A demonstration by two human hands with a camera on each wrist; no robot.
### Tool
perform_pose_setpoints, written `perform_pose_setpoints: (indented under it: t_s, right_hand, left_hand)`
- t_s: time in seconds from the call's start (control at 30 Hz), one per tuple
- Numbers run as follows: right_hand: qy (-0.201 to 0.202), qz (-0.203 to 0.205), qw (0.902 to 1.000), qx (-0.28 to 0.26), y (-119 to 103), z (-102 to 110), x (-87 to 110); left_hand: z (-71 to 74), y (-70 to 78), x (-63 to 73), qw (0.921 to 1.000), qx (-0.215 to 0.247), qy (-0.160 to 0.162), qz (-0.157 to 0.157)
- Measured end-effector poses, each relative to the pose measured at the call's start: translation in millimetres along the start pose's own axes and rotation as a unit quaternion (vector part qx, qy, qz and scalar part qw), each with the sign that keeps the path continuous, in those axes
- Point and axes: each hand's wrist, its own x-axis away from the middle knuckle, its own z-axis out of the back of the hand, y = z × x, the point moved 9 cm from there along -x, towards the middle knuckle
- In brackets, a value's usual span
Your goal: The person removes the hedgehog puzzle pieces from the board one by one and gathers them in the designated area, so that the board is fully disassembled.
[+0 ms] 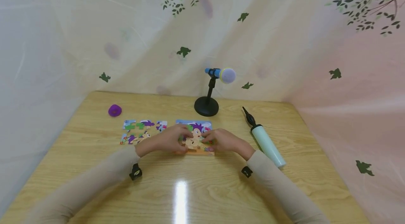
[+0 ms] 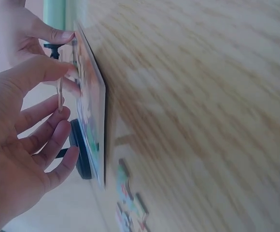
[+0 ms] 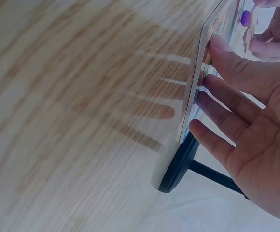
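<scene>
My left hand pinches a thin wooden puzzle piece between thumb and fingers, just above a flat jigsaw puzzle board. The board lies on the table and carries a cartoon picture with a purple-haired figure. At the board's right side is my right hand, its extended fingertips touching the board's face, as the right wrist view shows. Whether a piece lies beneath those fingertips is hidden. Loose puzzle pieces lie spread in two rows to the left of the board, partly behind my left hand.
Behind the board a blue toy microphone stands on a round black base. A pale green hand pump lies to the right, near my right forearm. One purple ring-like object sits at the back left of the wooden table.
</scene>
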Motion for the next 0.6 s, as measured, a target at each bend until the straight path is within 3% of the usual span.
perform_pose_setpoints:
  t_s: [0.27,0.6]
  right_hand:
    - [0.002,-0.009,0.9999,-0.006,-0.5,-0.3,2.7]
    - [0.004,-0.008,0.9999,-0.006,-2.0,0.1,1.9]
  left_hand:
    - [14.2,-5.4,18.2,0.9999,-0.009,0.009,0.002]
    - [32.7,-18.3,50.5,0.9993,-0.015,0.026,0.02]
